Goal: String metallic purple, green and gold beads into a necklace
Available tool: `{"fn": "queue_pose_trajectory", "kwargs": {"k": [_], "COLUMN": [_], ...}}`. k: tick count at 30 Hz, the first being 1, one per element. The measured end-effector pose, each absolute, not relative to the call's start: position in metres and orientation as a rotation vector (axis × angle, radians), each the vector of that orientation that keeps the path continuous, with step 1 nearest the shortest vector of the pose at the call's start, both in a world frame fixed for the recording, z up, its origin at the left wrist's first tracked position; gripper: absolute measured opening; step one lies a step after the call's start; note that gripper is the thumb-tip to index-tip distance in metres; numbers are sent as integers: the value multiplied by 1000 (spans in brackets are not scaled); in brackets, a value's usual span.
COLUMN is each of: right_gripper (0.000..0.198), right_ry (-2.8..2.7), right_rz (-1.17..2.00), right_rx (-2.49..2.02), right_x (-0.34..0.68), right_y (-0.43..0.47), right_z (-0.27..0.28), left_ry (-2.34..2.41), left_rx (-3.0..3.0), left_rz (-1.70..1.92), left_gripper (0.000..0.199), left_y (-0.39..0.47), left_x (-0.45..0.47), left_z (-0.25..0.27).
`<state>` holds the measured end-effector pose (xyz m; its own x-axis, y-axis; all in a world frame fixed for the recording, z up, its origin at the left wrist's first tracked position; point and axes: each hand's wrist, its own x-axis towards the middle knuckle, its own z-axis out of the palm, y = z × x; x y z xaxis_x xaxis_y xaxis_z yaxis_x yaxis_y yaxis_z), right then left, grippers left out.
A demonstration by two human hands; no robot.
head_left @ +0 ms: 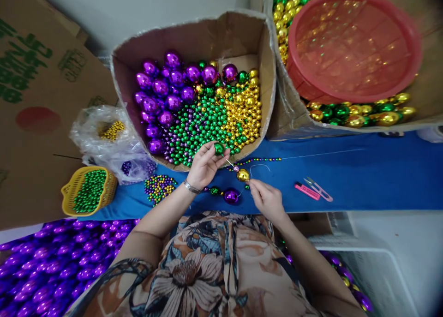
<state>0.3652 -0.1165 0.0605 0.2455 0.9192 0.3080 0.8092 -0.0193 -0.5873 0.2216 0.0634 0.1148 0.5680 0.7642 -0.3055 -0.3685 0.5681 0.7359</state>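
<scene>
My left hand (206, 166), closed, pinches a shiny green bead (218, 148) at the front edge of the bead box. A thin needle (230, 162) points at that bead and carries a small light purple bead (236, 168) and a larger gold bead (243, 175). Fingertips of my right hand (269, 200) are closed at the needle's lower end, right against the gold bead; the exact grip is partly hidden. Below, a strung large purple bead (231, 196) and a green bead (214, 191) lie on the blue cloth. White thread curls beside the gold bead.
A cardboard box (194, 35) holds purple, green and gold beads. A red basin (356, 44) sits in another bead box at right. On the blue cloth (374, 169) lie thread snips (320, 190) and a pink cutter (307, 191). At left stand a yellow basket (112, 188) and plastic bags (93, 123).
</scene>
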Motion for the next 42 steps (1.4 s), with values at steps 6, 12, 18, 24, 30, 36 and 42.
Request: {"fn": "queue_pose_trajectory", "kwargs": {"k": [6,12,18,24,30,36,42], "right_gripper": [22,20,20,21,24,24,26], "right_ry": [-1567,-1571,-1557,-1537,-1464,-1409,-1404], "right_rz": [190,175,207,247,343,402,413], "right_rx": [-1845,-1808,-1824,-1814,-1794,-1735,-1747], "right_x": [364,364,364,364,361,360,361], "right_y": [-116,-116,-117,-117,-113,-111,-111], "right_z": [60,59,59,57,60,62,61], "left_ry": [633,607,608,582,517,504,505], "left_rx": [681,680,673,698,847,919,901], "left_rz": [737,739,748,744,697,686,660], "left_gripper": [40,35,33,32,39,40,39], "left_y": [62,59,58,55,43,38,40], "left_x": [223,223,222,222,221,219,217], "left_z": [115,117,116,115,110,109,110]}}
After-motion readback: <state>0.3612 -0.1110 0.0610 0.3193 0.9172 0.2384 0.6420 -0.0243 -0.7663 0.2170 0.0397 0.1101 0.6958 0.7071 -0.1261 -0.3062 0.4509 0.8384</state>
